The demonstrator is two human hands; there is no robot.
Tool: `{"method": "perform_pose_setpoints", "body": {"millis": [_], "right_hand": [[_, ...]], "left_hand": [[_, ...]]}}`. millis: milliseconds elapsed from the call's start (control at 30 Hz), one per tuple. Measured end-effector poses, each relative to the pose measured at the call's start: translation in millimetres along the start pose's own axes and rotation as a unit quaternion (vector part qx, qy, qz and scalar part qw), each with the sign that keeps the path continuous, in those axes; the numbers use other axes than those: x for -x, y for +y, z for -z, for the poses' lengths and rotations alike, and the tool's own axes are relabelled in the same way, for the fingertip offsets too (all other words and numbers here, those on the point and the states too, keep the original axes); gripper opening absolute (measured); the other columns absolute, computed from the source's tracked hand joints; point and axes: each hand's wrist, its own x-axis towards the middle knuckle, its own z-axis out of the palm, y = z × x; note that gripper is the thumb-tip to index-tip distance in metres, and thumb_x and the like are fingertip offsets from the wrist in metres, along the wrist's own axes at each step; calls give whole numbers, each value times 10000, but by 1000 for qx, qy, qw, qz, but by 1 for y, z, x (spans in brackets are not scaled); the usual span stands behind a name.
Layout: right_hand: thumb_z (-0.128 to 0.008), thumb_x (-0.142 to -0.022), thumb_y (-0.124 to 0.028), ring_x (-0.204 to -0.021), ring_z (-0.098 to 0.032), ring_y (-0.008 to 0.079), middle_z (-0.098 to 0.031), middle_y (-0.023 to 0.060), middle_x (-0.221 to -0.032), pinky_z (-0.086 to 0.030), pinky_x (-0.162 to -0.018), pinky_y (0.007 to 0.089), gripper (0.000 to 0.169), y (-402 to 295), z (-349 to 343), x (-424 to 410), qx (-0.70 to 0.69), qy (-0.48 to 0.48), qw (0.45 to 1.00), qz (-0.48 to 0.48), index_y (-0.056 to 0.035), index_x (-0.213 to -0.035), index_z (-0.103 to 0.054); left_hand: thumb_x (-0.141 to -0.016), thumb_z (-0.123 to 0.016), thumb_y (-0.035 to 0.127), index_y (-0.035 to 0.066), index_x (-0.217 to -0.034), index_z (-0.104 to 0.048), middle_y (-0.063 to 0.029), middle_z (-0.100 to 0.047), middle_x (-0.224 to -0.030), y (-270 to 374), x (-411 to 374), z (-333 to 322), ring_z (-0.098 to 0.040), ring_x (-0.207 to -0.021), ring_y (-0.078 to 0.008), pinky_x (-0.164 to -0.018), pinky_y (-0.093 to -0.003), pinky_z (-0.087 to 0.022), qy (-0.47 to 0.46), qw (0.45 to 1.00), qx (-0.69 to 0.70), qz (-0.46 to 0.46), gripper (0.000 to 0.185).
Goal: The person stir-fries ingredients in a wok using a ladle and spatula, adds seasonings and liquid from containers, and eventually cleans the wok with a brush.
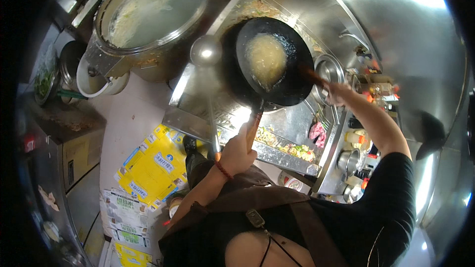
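A black wok with bubbling yellowish liquid is over the stove, and a second dark round rim shows partly behind its left side. My left hand is closed around a wooden handle that meets the wok's near edge. With my right hand I grip another wooden handle at the wok's right side; whether the two handles belong to one pan, I cannot tell. Left of the wok is a steel ladle, its long shaft running down to a wooden end beside my left hand; what holds it is unclear.
A large steaming pot stands at the upper left, above a white bucket. Food scraps line the stove's front trough. Bottles and metal bowls crowd the right shelf. Flattened yellow cardboard covers floor at left.
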Motion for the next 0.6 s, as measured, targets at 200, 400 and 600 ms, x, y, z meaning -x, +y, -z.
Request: {"method": "perform_pose_setpoints", "body": {"millis": [200,400,600], "right_hand": [[-683,-798,-220,-1003,-605,283,-636,164,-1094,-459,-888,397,687,-22,1,58,-156,-58,967,194,-189,-1410,-372],[-647,-782,-111,-938,-645,292,-647,156,-1052,-525,-746,388,874,27,38,-36,187,40,981,-18,-232,-1492,-151],[-610,-862,-257,-908,-617,276,-609,183,-1053,-516,-749,420,857,-53,3,-34,-38,-15,999,36,-240,-1504,-43]], "left_hand": [[-698,-594,75,-49,-1297,-307,-291,-609,-860,-20,-1,-8,-591,-825,-468,-722,-491,-481,-26,998,-50,-30,675],[-710,-599,79,-58,-1318,-297,-295,-610,-888,-1,2,-1,-600,-838,-461,-727,-458,-493,-32,999,-30,19,692],[-696,-602,86,-47,-1317,-302,-298,-607,-880,-19,-1,-5,-596,-831,-465,-720,-478,-490,-20,999,-27,-22,702]]}}
